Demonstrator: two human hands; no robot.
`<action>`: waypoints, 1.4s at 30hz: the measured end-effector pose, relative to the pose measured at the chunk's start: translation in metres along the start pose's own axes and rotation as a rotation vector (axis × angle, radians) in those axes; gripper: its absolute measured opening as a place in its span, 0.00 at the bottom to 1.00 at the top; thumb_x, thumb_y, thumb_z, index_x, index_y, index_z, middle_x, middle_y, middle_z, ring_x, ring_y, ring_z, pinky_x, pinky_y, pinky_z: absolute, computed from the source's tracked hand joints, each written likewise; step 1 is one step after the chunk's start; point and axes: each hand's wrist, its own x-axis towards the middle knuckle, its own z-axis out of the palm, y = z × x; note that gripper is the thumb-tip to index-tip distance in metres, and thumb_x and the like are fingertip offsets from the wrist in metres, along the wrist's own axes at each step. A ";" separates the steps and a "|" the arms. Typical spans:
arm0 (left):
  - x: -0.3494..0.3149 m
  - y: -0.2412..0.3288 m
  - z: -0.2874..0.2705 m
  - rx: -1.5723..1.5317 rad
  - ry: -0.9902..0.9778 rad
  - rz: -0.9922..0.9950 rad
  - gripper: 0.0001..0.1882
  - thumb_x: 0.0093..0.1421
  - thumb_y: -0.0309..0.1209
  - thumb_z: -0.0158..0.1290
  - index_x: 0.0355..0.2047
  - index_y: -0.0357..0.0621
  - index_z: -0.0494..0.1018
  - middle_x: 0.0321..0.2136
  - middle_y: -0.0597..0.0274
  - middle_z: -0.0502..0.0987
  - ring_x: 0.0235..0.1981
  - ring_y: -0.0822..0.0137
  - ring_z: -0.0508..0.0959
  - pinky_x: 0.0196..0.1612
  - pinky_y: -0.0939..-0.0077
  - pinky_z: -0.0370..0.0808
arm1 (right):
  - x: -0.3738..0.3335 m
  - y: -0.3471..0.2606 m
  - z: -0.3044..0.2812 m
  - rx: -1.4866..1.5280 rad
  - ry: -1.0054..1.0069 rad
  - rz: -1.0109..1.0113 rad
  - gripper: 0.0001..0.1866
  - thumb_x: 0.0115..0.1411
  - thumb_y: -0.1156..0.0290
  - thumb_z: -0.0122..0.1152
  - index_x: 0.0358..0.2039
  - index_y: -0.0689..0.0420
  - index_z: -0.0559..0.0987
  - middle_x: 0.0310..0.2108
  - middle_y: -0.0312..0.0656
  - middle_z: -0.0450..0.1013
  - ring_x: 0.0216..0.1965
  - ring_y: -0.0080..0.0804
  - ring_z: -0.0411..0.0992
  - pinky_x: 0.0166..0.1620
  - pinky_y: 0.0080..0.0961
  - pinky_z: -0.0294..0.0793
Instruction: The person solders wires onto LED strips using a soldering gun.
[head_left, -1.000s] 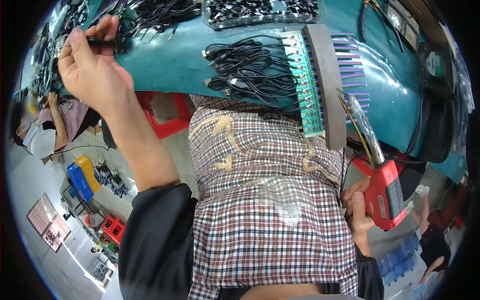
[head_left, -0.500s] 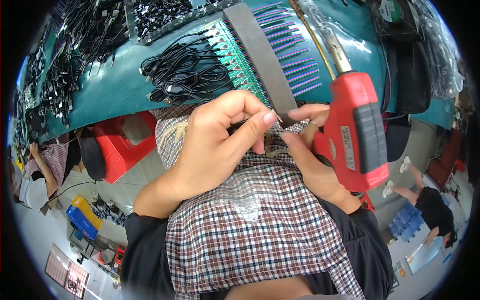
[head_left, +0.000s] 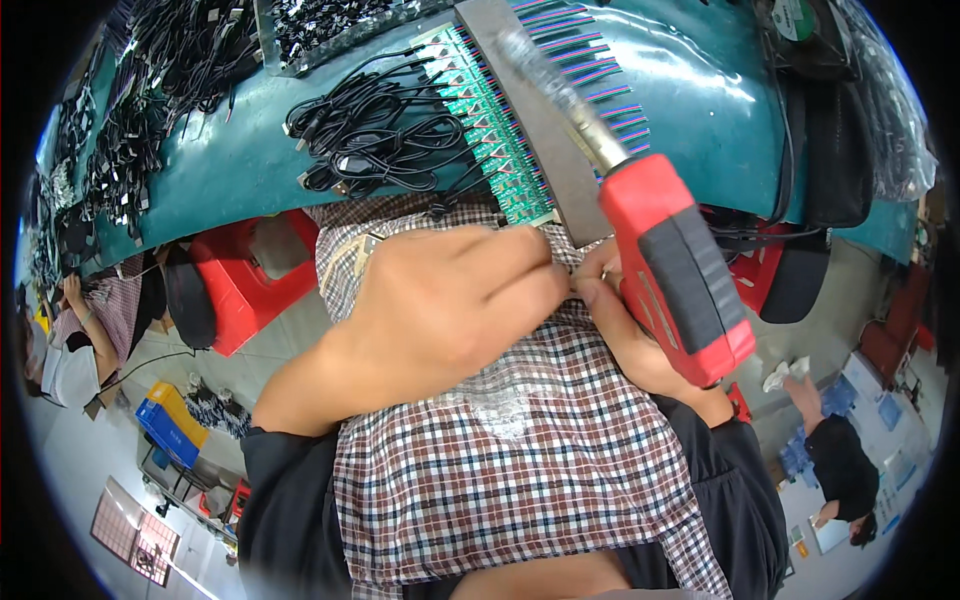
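My left hand [head_left: 460, 300], knuckles up and fingers curled in a pinch, is in front of the plaid apron [head_left: 500, 460]. Half a second ago a thin wire showed between its thumb and finger; now my fingers hide it. My right hand [head_left: 640, 350] holds a red and black soldering gun [head_left: 680, 270], its metal barrel slanting up and left over a grey bar [head_left: 545, 140]. The right thumb and fingertip pinch close beside the left fingertips; what lies between them is too small to make out. Just beyond my hands lies a row of green circuit boards [head_left: 490, 130].
Bundled black cables [head_left: 385, 150] lie left of the boards, and striped thin wires [head_left: 610, 90] stick out right of the bar. A bin of small black parts [head_left: 330, 30] stands at the back. Red stools [head_left: 240, 280] are below the green table [head_left: 240, 150].
My left hand has turned knuckles-up and moved right, toward the right fingertips. The soldering gun has swung left, so its barrel now crosses the grey bar. The boards and bar have shifted slightly.
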 end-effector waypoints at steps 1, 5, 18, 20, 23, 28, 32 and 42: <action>-0.001 0.001 -0.003 0.018 -0.032 0.042 0.10 0.46 0.27 0.63 0.30 0.42 0.76 0.27 0.61 0.77 0.23 0.62 0.78 0.22 0.71 0.74 | -0.001 -0.004 -0.002 0.039 -0.058 0.069 0.07 0.57 0.85 0.59 0.34 0.61 0.74 0.28 0.35 0.73 0.26 0.18 0.67 0.30 0.18 0.66; -0.007 0.001 -0.005 -0.146 -0.028 -0.014 0.09 0.48 0.25 0.62 0.31 0.42 0.77 0.26 0.60 0.76 0.24 0.61 0.78 0.24 0.72 0.74 | 0.007 -0.019 -0.008 0.158 -0.018 -0.019 0.12 0.54 0.87 0.60 0.36 0.60 0.70 0.28 0.42 0.73 0.26 0.23 0.69 0.31 0.18 0.68; -0.013 -0.003 0.031 -0.844 0.297 -0.638 0.05 0.60 0.27 0.59 0.33 0.38 0.76 0.28 0.68 0.77 0.29 0.79 0.74 0.30 0.85 0.68 | 0.022 -0.018 0.011 0.191 0.129 -0.008 0.12 0.55 0.85 0.64 0.39 0.62 0.74 0.25 0.35 0.71 0.25 0.17 0.66 0.30 0.17 0.64; -0.012 -0.003 0.031 -0.859 0.302 -0.642 0.05 0.60 0.27 0.59 0.33 0.38 0.76 0.29 0.67 0.77 0.30 0.78 0.75 0.30 0.84 0.69 | 0.022 -0.017 0.011 0.058 0.053 -0.027 0.16 0.53 0.88 0.64 0.41 0.65 0.71 0.29 0.43 0.75 0.32 0.25 0.74 0.38 0.22 0.73; -0.011 -0.003 0.032 -0.739 0.238 -0.632 0.05 0.60 0.27 0.59 0.33 0.38 0.75 0.29 0.65 0.77 0.30 0.77 0.76 0.32 0.83 0.70 | 0.022 -0.018 0.018 0.328 0.181 0.023 0.16 0.54 0.87 0.64 0.41 0.63 0.71 0.31 0.45 0.75 0.31 0.24 0.73 0.35 0.20 0.73; -0.011 -0.001 0.044 -0.823 0.390 -0.594 0.05 0.60 0.27 0.59 0.33 0.40 0.75 0.29 0.65 0.77 0.30 0.75 0.76 0.31 0.81 0.70 | 0.020 -0.022 0.018 0.496 0.222 0.135 0.07 0.58 0.83 0.63 0.36 0.63 0.76 0.31 0.37 0.75 0.27 0.17 0.70 0.31 0.14 0.70; -0.009 -0.001 0.045 -0.771 0.406 -0.577 0.05 0.60 0.27 0.59 0.33 0.40 0.75 0.28 0.65 0.76 0.30 0.74 0.76 0.30 0.79 0.70 | 0.021 -0.017 0.023 0.517 0.314 0.060 0.08 0.57 0.84 0.64 0.35 0.62 0.75 0.31 0.37 0.74 0.29 0.17 0.70 0.30 0.15 0.69; -0.002 -0.010 0.020 -0.092 0.403 -0.592 0.04 0.56 0.25 0.59 0.28 0.41 0.74 0.25 0.62 0.75 0.23 0.67 0.77 0.25 0.74 0.71 | 0.006 -0.016 0.003 0.315 0.280 0.061 0.07 0.57 0.84 0.61 0.33 0.60 0.73 0.27 0.34 0.71 0.26 0.17 0.69 0.29 0.16 0.68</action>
